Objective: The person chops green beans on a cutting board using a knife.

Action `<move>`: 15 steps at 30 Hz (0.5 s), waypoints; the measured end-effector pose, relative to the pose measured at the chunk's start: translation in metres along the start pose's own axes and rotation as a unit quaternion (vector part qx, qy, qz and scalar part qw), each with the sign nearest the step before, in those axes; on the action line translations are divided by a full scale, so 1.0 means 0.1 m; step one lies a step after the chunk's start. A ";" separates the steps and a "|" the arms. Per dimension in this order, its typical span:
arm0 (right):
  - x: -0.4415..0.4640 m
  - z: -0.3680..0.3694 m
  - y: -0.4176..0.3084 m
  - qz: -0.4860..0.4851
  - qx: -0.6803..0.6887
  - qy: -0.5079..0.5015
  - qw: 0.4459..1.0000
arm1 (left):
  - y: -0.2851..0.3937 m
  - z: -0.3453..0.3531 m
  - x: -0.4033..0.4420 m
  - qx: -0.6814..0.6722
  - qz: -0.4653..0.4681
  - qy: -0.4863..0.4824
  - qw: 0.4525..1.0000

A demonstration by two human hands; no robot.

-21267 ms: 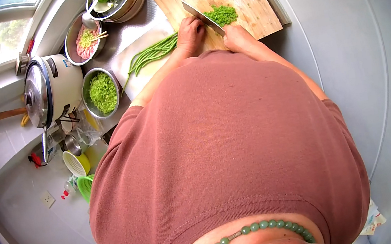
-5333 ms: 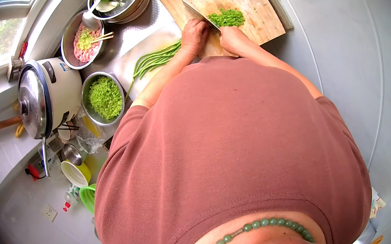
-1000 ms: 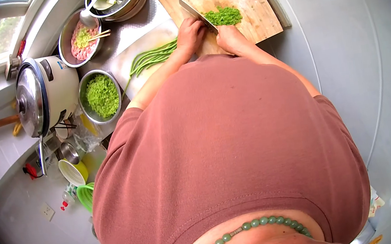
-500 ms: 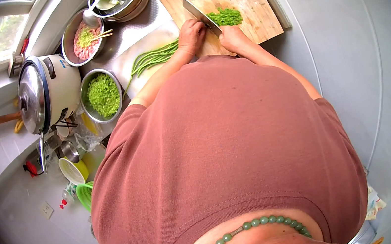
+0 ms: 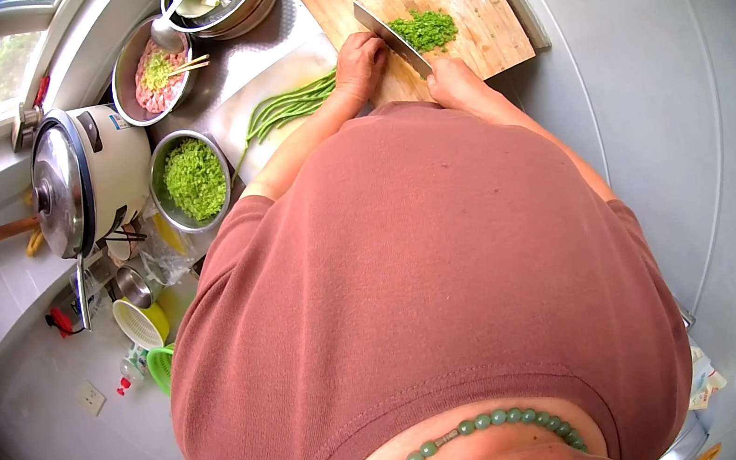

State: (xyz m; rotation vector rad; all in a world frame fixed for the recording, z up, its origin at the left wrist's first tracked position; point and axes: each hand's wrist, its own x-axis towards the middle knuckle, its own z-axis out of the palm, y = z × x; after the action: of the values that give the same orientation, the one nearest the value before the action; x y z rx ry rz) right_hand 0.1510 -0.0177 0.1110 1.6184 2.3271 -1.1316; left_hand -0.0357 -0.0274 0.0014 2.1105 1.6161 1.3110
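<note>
My right hand (image 5: 455, 82) is closed round the handle of a cleaver (image 5: 394, 40), whose blade slants across the wooden cutting board (image 5: 488, 11). My left hand (image 5: 358, 66) is curled over the ends of several long green beans (image 5: 290, 106), close to the blade's left side. The bean ends under its fingers are mostly hidden. On the blade's other side lies a small heap of finely chopped green beans (image 5: 425, 31). The beans trail back from my left hand over a pale board (image 5: 259, 156).
To the left stand a bowl of chopped greens (image 5: 195, 181), a bowl of minced meat with chopsticks (image 5: 154, 78), stacked bowls with spoons (image 5: 229, 9) and a lidded cooker (image 5: 115, 157). A yellow basket (image 5: 142, 324) sits lower left. The cutting board's right edge overhangs the floor.
My right hand and the cleaver have shifted a little to the right, so the blade stands farther from my left hand's fingers. My left hand stays nearly in place.
</note>
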 end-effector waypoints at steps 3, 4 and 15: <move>0.13 0.07 0.02 -0.001 -0.021 0.001 1.000 | 0.00 0.00 -0.01 -0.001 -0.008 -0.007 1.000; 0.21 0.13 0.05 -0.012 -0.026 0.005 1.000 | -0.01 0.00 -0.01 0.002 -0.010 -0.008 1.000; 0.37 0.20 0.16 -0.011 -0.021 0.025 0.999 | 0.05 -0.15 -0.01 0.037 -0.010 -0.093 0.995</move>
State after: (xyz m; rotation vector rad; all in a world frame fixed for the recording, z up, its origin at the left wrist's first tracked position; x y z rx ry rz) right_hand 0.1420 0.0013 0.0717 1.6290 2.3881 -1.0510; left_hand -0.0432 -0.0350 0.0128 2.1788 1.6277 1.0277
